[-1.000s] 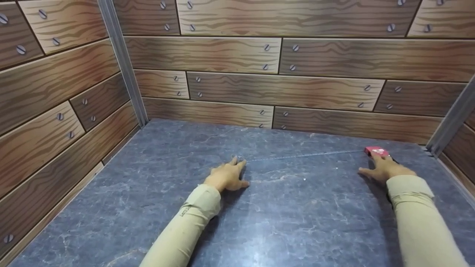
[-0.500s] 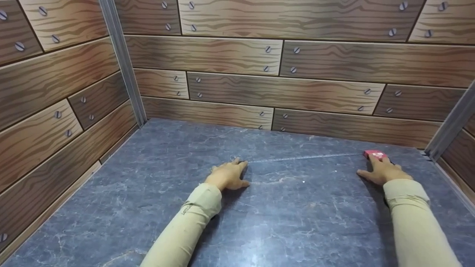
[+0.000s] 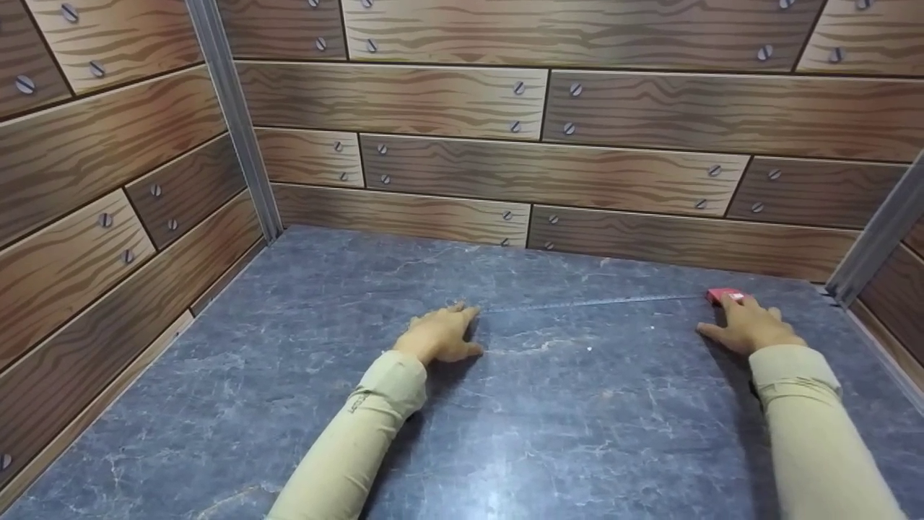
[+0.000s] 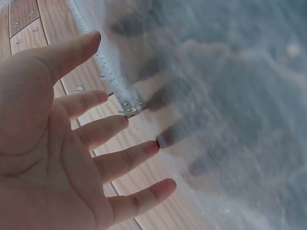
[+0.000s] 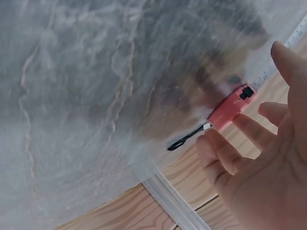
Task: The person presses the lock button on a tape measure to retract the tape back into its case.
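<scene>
Left hand (image 3: 439,334): grip spread, fingers nearly straight, pinching nothing; one fingertip meets the metal end (image 4: 130,111) of the tape blade (image 3: 592,302). Right hand (image 3: 753,326): grip loose, thumb held away, fingertips touching the near side of the red tape case (image 3: 722,295).

Blade lies drawn out along the worktop (image 3: 563,426) between the hands, case at the right near the back corner. Wood-patterned panels (image 3: 447,166) behind, metal post (image 3: 238,123) at the left corner.

Step in hand, as I judge it: keeping the blade flat and straight. Best done with light, steady fingertip pressure on the metal end and the case braced from behind; a loose fingertip could let the end slip and the blade recoil.

Views: only head gives the whole run, hand to hand. Left wrist shows the rivets on the metal end, mostly lost behind fingers from above. Right wrist adds a black button (image 5: 246,93) and black strap (image 5: 186,137) on the case, neither discernible from the head.
</scene>
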### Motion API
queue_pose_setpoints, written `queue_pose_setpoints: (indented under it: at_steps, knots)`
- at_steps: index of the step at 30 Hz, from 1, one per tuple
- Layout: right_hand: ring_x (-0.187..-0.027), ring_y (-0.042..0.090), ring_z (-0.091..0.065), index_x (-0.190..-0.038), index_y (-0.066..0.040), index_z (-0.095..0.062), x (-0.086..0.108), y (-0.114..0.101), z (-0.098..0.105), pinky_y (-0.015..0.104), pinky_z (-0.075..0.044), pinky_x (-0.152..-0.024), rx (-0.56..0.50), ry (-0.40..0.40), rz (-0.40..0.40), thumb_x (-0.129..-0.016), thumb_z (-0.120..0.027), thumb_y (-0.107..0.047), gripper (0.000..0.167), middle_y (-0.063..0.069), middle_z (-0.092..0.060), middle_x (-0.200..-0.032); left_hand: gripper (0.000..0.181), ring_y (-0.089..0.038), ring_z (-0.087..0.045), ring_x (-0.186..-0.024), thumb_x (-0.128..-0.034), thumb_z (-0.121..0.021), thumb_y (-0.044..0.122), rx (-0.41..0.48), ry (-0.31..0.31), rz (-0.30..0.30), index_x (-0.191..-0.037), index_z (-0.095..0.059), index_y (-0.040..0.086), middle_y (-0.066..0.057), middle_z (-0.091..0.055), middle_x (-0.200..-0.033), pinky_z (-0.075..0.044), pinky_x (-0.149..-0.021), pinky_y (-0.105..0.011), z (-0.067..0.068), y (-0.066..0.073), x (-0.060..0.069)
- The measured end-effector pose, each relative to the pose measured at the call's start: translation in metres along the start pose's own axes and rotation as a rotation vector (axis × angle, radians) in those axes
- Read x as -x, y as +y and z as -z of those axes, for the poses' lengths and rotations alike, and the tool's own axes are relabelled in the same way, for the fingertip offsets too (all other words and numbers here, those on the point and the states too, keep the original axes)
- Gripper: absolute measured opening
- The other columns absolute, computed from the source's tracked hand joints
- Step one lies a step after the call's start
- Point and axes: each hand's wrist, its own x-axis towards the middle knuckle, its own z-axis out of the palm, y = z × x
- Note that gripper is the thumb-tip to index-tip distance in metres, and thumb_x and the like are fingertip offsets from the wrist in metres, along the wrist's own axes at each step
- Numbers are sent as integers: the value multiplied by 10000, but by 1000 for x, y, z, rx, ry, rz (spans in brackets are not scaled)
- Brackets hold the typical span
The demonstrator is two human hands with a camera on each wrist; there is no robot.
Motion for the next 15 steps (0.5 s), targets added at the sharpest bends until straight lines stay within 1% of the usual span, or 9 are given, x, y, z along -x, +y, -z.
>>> queue_pose_setpoints:
  at_steps: [3, 4, 6, 8, 10, 11, 12, 14, 15]
  knots:
    - [-1247, 769, -360, -1499, 170, -391, 5, 0, 7, 839, -429, -967, 48, 41, 10, -1033, -609, -542, 879, 513, -298, -1466, 765, -441, -391, -1577, -1022, -702, 445, 23, 26, -21, -1682, -361, 263, -105, -356, -1751, -360, -1228, -687, 3, 0, 2]
    - [-1222, 758, -384, -1457, 176, -451, 7, -1, 8, 833, -443, -951, 61, 57, 17, -1031, -622, -516, 831, 508, -331, -1435, 755, -443, -414, -1563, -1020, -706, 443, 28, 39, -26, -1675, -378, 258, -121, -387, -1733, -378, -1217, -682, 5, 0, 3]
    - [-1153, 728, -442, -1306, 172, -594, 9, -5, 9, 812, -470, -908, 77, 95, 47, -1019, -650, -475, 710, 489, -416, -1351, 732, -446, -464, -1526, -1018, -711, 445, 13, 66, -23, -1657, -413, 247, -141, -440, -1697, -415, -1192, -672, 7, -3, 6]
    - [-1087, 692, -483, -1165, 148, -676, 10, -8, 8, 793, -489, -872, 86, 123, 85, -1008, -670, -446, 615, 469, -477, -1275, 714, -445, -503, -1493, -1019, -713, 450, -11, 84, -10, -1643, -442, 237, -148, -476, -1666, -447, -1168, -661, 9, -6, 10]
    - [-1047, 665, -507, -1101, 124, -701, 12, -11, 5, 780, -496, -853, 87, 144, 112, -1000, -687, -418, 552, 441, -520, -1211, 690, -443, -528, -1468, -1020, -712, 456, -37, 95, -2, -1623, -476, 217, -151, -501, -1643, -472, -1145, -656, 10, -9, 14]
    - [-1040, 663, -514, -1083, 126, -701, 14, -11, 3, 778, -496, -852, 89, 149, 120, -997, -694, -397, 530, 444, -528, -1207, 674, -443, -545, -1452, -1021, -712, 456, -47, 101, -1, -1608, -499, 203, -151, -521, -1625, -485, -1132, -652, 10, -10, 16]
    - [-1035, 653, -518, -1097, 134, -691, 16, -11, 2, 774, -494, -853, 89, 150, 122, -994, -702, -377, 522, 440, -533, -1202, 649, -443, -565, -1429, -1018, -718, 451, -49, 110, -5, -1581, -534, 186, -153, -549, -1597, -500, -1115, -646, 9, -11, 18]
    - [-1015, 632, -541, -1092, 144, -656, 21, -8, -1, 760, -493, -844, 89, 162, 126, -982, -719, -317, 479, 425, -554, -1166, 560, -446, -614, -1365, -1009, -735, 428, -50, 131, -16, -1474, -631, 134, -162, -617, -1510, -528, -1075, -638, 7, -12, 21]
    - [-984, 604, -560, -1066, 144, -629, 24, -7, -3, 740, -497, -833, 87, 169, 137, -972, -731, -293, 458, 401, -572, -1112, 500, -449, -639, -1326, -997, -754, 406, -48, 147, -23, -1394, -680, 110, -166, -653, -1453, -542, -1049, -635, 6, -14, 22]
